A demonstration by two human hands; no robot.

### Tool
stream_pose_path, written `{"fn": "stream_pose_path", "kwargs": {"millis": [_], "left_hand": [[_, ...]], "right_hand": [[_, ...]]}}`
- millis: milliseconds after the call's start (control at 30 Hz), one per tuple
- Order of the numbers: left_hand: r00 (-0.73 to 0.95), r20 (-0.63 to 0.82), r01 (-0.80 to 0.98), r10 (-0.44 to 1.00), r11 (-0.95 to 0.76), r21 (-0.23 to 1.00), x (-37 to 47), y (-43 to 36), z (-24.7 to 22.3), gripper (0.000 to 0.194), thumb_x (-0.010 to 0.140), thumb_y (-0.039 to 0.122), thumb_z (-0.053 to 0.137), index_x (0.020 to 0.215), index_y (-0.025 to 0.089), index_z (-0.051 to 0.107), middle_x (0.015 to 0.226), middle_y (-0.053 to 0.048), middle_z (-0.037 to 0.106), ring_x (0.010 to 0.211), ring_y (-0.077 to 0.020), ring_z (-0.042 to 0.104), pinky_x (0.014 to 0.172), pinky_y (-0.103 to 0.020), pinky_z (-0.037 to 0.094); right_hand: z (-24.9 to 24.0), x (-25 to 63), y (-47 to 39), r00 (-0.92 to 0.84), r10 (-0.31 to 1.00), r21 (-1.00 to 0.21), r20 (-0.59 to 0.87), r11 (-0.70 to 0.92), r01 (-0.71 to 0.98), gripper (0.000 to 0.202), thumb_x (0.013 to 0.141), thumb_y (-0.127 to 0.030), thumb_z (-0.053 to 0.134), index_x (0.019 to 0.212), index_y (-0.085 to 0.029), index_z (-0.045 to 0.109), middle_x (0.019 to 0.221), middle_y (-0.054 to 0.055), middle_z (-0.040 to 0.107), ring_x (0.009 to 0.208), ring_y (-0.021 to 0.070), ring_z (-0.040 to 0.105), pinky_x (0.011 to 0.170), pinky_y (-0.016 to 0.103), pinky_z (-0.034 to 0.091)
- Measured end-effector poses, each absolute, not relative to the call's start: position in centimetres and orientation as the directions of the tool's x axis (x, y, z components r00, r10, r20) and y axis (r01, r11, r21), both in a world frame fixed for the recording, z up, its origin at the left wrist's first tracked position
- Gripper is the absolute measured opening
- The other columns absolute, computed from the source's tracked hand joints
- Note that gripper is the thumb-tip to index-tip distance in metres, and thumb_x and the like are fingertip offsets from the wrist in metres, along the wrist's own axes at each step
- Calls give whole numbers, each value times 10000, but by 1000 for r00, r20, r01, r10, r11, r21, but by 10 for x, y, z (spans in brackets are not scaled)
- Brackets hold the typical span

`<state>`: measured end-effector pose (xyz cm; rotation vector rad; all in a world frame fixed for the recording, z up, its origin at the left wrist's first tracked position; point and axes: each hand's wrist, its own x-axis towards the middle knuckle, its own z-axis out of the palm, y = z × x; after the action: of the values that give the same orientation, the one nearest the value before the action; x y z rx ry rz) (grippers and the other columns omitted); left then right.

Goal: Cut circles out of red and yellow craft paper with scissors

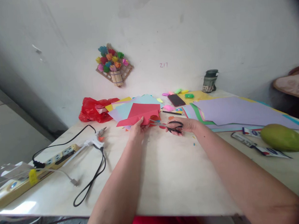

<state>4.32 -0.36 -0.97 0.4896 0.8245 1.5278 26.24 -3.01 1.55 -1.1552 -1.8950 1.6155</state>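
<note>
Paper lies pinched between left thumb and fingers, above the table; right fingers grip scissors at the paper's right edge, bare tabletop nearer than the paper

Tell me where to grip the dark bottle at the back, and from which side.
Grip the bottle round its body, below the lid, coming from the front, I'd say: it stands upright, its body looks roughly cylindrical, and the wall rises close behind it.
</note>
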Motion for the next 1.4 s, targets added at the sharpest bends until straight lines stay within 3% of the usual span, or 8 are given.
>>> {"fn": "stream_pose_path", "kwargs": {"millis": [700,867,1400], "left_hand": [[-122,-209,-716,970,60,695,55,-8,-10,97,784,56,639,816,143,611,744,-50,696,631,-154,676,634,-276,593],[-126,-212,-721,969,57,691,58,-12,-8,102,773,33,638,807,126,616,763,-53,699,640,-156,676,644,-280,596],[-123,-214,-726,969,59,685,57,-10,-9,105,768,34,646,795,130,614,731,-44,685,606,-141,660,622,-274,588]], "right_hand": [[-1,231,-28,-451,890,-965,-61,62,253,410,758,-539,649,810,-136,601,516,0,578,367,76,492,325,182,252],[0,223,-30,-388,919,-974,-61,29,223,434,718,-566,683,697,-165,518,505,-16,558,360,63,478,313,180,237],[2,217,-32,-370,927,-968,-60,36,249,448,709,-570,695,683,-163,511,522,-8,572,353,53,471,290,166,227]]}}
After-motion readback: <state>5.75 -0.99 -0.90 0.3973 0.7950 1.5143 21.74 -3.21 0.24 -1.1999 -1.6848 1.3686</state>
